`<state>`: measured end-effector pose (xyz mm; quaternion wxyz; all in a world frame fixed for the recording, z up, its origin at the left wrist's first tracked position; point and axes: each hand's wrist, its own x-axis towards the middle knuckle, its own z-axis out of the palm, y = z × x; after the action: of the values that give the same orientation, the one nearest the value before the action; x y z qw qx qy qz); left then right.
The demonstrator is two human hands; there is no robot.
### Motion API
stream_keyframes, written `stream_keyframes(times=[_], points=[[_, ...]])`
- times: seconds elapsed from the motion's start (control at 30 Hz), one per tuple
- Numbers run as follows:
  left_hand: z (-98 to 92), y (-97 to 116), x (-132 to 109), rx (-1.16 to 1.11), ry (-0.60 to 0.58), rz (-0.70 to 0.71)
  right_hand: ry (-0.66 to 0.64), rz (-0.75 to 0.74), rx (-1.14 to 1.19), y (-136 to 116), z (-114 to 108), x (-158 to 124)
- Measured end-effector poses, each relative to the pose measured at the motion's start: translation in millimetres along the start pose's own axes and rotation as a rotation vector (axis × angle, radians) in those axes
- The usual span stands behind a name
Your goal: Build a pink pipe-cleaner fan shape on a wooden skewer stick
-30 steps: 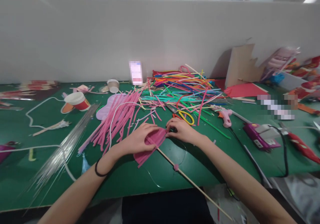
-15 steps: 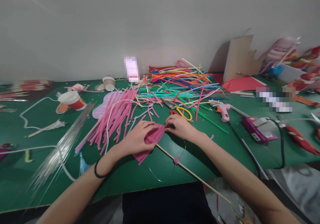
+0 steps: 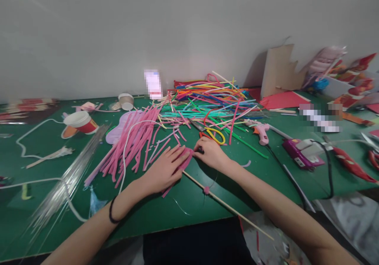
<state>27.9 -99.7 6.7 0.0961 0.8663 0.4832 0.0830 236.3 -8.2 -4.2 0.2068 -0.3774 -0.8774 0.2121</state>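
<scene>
A flat, pointed pink pipe-cleaner piece (image 3: 186, 163) lies on the green table, mostly hidden under my left hand (image 3: 166, 168). That hand is open, its fingers stretched out flat over the piece. At the piece's pointed end, my right hand (image 3: 211, 152) is closed, with thumb and fingertips pinching the tip. A thin wooden stick (image 3: 227, 205) runs from under the pink piece towards the table's near edge and past it. Partway along the stick sits a small pink knob (image 3: 206, 190), with fine wire by it.
Beyond my hands lie loose pink pipe cleaners (image 3: 133, 142), a multicoloured heap (image 3: 207, 95) and yellow-handled scissors (image 3: 217, 136). A pink glue gun (image 3: 262, 132) and a purple power strip (image 3: 300, 153) are on the right. Clear rods (image 3: 74, 170), a white cable (image 3: 68, 196) and a paper cup (image 3: 84, 122) occupy the left.
My left hand has flattened and slid over the pink piece, covering more of it. My right hand stays at the tip. The whole view has shifted slightly.
</scene>
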Motion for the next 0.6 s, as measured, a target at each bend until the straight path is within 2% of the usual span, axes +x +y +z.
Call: stream_keyframes(times=[0.17, 0.47, 0.53, 0.6], points=[[11.6, 4.0, -3.8, 0.118, 0.018, 0.022, 0.003, 0.088, -0.064, -9.5, -0.4, -5.0], [11.4, 4.2, -3.5, 0.132, 0.010, 0.016, -0.126, 0.221, 0.069, -12.1, -11.3, -1.8], [11.1, 4.2, -3.5, 0.131, 0.005, 0.018, -0.137, 0.188, 0.068, -10.6, -11.1, -1.5], [11.3, 3.8, -3.6, 0.128, 0.019, 0.025, -0.102, 0.049, 0.012, -9.6, -10.3, -2.3]])
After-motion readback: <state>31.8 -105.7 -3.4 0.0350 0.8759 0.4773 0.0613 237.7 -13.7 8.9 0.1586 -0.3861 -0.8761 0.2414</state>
